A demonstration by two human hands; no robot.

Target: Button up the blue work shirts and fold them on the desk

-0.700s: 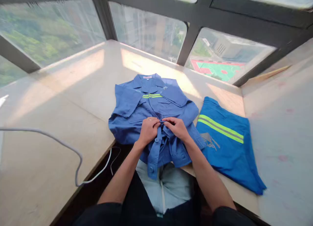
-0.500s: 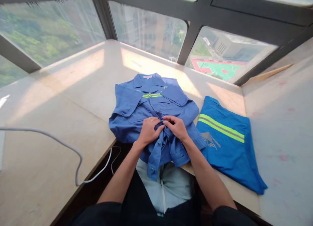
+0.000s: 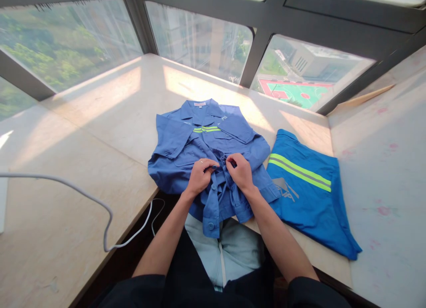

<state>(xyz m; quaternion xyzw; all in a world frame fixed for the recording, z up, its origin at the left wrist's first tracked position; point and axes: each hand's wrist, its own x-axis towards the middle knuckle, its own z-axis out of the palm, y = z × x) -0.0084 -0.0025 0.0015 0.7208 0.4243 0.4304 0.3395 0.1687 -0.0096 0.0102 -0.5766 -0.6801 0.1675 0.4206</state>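
Item 1: blue work shirt point(image 3: 179, 157). Lies face up on the pale counter point(image 3: 109, 121), centre of view. The collar points to 12 o'clock and the sleeves are folded in across the chest. A short yellow-green reflective stripe point(image 3: 207, 129) runs below the collar. The lower front hangs off the counter edge at 6 o'clock, with one button point(image 3: 211, 223) showing near the hem.

Item 2: left hand point(image 3: 199, 177). Fingers are pinched on the shirt's front placket at mid-chest.

Item 3: right hand point(image 3: 241, 172). It is pinched on the opposite placket edge, just beside the left hand, the fingertips nearly meeting over the opening.

Item 4: folded garment point(image 3: 309, 197). Brighter blue, with two yellow-green stripes and a grey print. It lies at 3 o'clock of the shirt, its edge touching or just beside it.

Item 5: white cable point(image 3: 100, 206). Runs across the counter at 8 o'clock and loops down over the edge.

Item 6: pale cloth point(image 3: 233, 250). At 6 o'clock, below the shirt's hanging hem.

Item 7: window point(image 3: 66, 41). Dark-framed, from 10 to 2 o'clock.
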